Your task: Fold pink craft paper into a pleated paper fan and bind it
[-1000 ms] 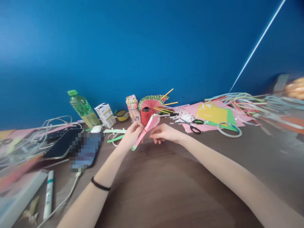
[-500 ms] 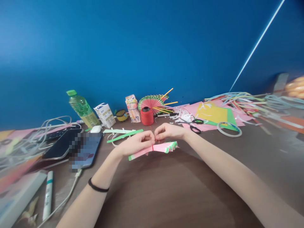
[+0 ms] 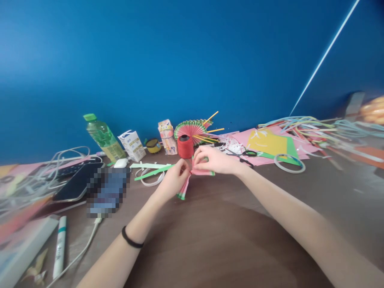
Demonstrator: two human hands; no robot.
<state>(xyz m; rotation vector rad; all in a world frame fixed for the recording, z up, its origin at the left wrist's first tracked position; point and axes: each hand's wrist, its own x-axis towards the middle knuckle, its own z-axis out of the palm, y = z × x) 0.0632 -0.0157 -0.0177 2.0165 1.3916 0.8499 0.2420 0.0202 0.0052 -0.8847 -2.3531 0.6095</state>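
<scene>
Between my hands is a pleated pink paper strip (image 3: 183,191) with green and white edges, pinched in at its middle. My left hand (image 3: 176,178) is closed on the strip near its middle, one end hanging below the fingers. My right hand (image 3: 210,160) pinches the other side, and a pink and green end sticks out under its palm. Red thread tied round the middle is mostly hidden by the fingertips. Just behind my hands stands a spool of red thread (image 3: 185,149). Green paper strips (image 3: 153,173) and a white tape roll (image 3: 151,182) lie beside my left hand.
Finished pleated paper fans (image 3: 192,129) with yellow sticks lean at the wall. Black scissors (image 3: 247,160), coloured paper sheets (image 3: 268,142) and another tape roll (image 3: 289,164) lie right. At left are a green bottle (image 3: 103,138), a carton (image 3: 132,145), a phone (image 3: 112,190) and a marker (image 3: 60,248).
The paper strip has turned from lying nearly level to bent, its ends now pointing down and right. My left hand has moved right, and my right hand has come onto the paper.
</scene>
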